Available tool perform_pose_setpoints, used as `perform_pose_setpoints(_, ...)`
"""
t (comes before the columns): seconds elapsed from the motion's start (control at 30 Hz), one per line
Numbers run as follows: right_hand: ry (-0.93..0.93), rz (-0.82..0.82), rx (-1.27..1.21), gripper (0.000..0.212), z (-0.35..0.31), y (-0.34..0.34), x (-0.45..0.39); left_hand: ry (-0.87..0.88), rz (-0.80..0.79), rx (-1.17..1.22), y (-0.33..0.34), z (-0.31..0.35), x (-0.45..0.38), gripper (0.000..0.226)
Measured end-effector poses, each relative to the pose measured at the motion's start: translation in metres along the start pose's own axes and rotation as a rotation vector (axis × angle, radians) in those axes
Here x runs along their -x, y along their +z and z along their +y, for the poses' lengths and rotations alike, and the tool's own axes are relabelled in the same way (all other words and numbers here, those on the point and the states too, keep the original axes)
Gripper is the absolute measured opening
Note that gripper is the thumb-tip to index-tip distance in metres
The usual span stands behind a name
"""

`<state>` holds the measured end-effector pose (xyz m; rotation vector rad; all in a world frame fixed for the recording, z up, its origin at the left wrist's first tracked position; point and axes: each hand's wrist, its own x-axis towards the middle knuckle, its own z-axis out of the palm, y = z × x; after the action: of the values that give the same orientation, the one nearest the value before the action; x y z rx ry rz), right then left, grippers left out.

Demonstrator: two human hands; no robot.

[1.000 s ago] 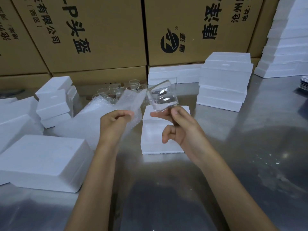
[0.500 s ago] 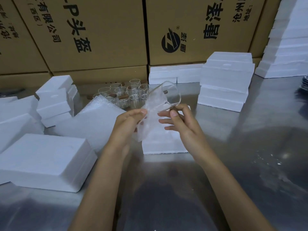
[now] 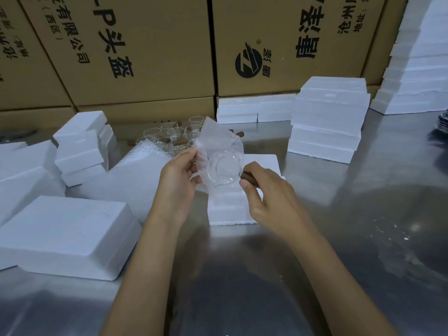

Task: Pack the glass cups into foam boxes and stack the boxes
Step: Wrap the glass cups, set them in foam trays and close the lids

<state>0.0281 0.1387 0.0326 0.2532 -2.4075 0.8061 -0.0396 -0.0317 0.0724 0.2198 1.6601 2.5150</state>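
Both hands raised over the worktop (image 3: 363, 238), wrapping a cup.
The left hand (image 3: 178, 180) pinches the bubble wrap (image 3: 218, 141) beside the glass cup (image 3: 224, 170); the right hand (image 3: 271, 197), fingers curled, grips its brown handle (image 3: 247, 176) above a foam box (image 3: 232, 209).

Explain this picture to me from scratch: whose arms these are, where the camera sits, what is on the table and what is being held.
No machine here: these are a person's two bare arms, filmed by a wide-angle camera worn on their head, looking forward and down. The left hand grips a sheet of bubble wrap. The right hand pinches the brown handle of a clear glass cup, held against the wrap, above a small foam box. On the metal table lie more foam boxes, such as the stack at the right and a large flat one at the left. More glass cups stand farther back. Cardboard cartons line the back.
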Motion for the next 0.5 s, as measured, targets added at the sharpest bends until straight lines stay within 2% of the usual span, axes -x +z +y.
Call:
perform_pose_setpoints(0.13,-0.01,0.022,0.139,0.006,0.0,-0.001,-0.001,0.096,-0.013,-0.131,0.004,-0.004,0.001,0.014)
perform_pose_setpoints(0.23,0.055,0.107,0.133,0.006,-0.001,0.0,-0.001,0.141,0.003,-0.202,0.008,-0.008,0.003,0.016)
perform_pose_setpoints(0.3,0.18,0.19,-0.008,0.006,-0.002,0.0,-0.002,0.17,-0.028,-0.29,0.01,-0.01,0.004,0.014)
perform_pose_setpoints(0.37,0.323,0.238,-0.254,0.007,-0.005,0.0,-0.004,0.183,-0.081,-0.339,0.014,-0.013,0.007,0.012)
perform_pose_setpoints(0.5,0.487,0.221,-0.663,0.014,-0.006,-0.004,-0.01,0.175,-0.031,-0.339,0.02,-0.016,0.008,0.011)
